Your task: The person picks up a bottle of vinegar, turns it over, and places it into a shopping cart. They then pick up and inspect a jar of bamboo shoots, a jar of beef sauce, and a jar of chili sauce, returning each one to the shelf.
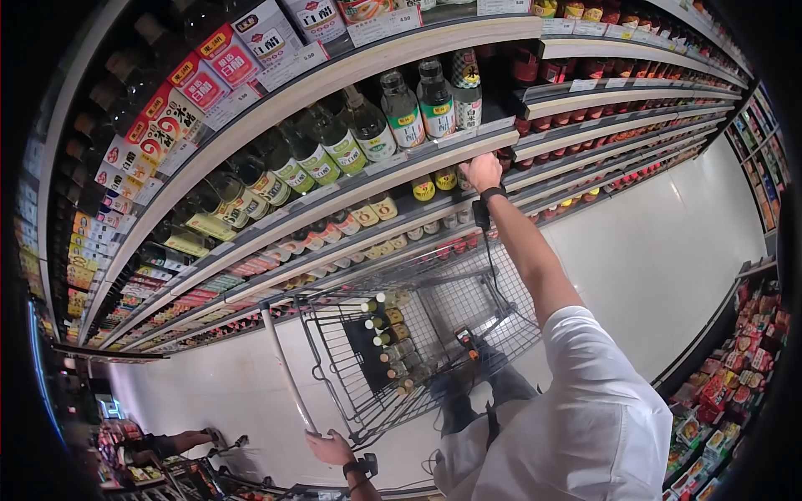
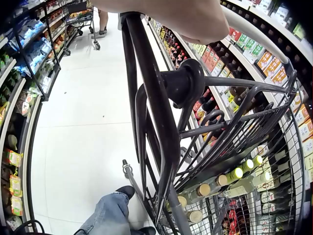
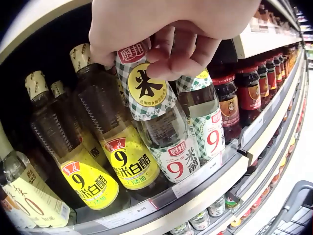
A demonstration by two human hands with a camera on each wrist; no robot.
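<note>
My right hand [image 1: 483,172] reaches to a lower shelf of bottles. Close up in the right wrist view, its fingers [image 3: 188,54] are curled round the neck of a clear rice vinegar bottle [image 3: 168,129] with a green checkered label, which leans a little. A matching bottle [image 3: 204,115] stands beside it on the right, and yellow-labelled vinegar bottles [image 3: 129,164] stand on its left. My left hand [image 1: 332,448] holds the end of the shopping cart's handle [image 1: 284,367]; in the left wrist view the hand's underside shows and its fingers are hidden.
The cart's wire basket [image 1: 522,313] has several bottles [image 1: 393,334] grouped toward the handle end. Red-lidded jars [image 3: 247,88] line the shelf right of the vinegar. Packaged goods [image 1: 735,359] fill a display behind me. Another cart [image 2: 78,14] and a person's leg [image 2: 102,22] are farther down the aisle.
</note>
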